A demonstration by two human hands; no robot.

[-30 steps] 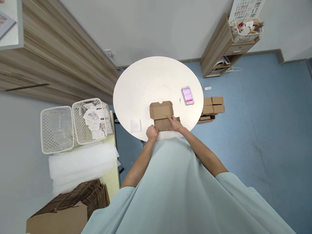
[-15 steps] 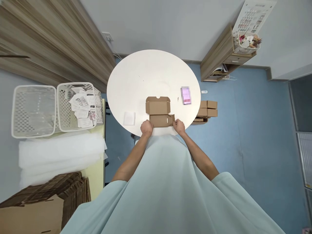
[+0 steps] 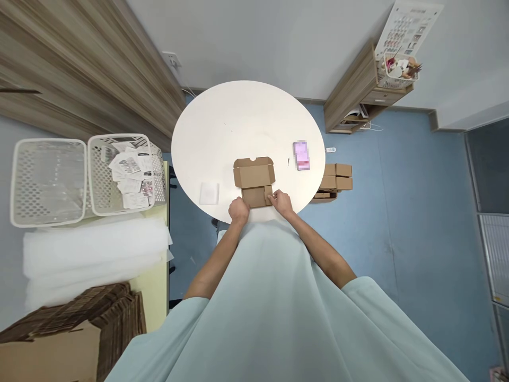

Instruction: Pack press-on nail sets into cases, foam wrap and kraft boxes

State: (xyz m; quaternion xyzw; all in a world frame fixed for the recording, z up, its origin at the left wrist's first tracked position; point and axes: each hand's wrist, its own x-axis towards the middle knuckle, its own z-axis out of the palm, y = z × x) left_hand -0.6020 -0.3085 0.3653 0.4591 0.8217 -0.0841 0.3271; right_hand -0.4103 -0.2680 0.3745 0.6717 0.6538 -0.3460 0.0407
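Observation:
A brown cardboard box (image 3: 253,176) lies near the front edge of the round white table, its notched lid folded back away from me. My left hand (image 3: 239,210) is closed at the box's front left corner, the fingertips partly hidden. At the box's right end, my right hand (image 3: 280,202) pinches the side flap, which is folded inward over the base. To the left lies a thin white square sheet (image 3: 209,193). A pixelated pink and purple item (image 3: 301,155) rests on the table to the right.
White baskets (image 3: 119,175), one holding cards and packets, stand at left beside white foam sheets (image 3: 95,244) and a stack of flat cardboard (image 3: 51,350). Folded brown boxes (image 3: 336,176) sit beyond the table (image 3: 248,106) at right, near a wooden cabinet (image 3: 352,90).
My right hand has moved left, bringing the box's right flap inward over the base. My left hand stays at the left corner. The whole view has shifted slightly.

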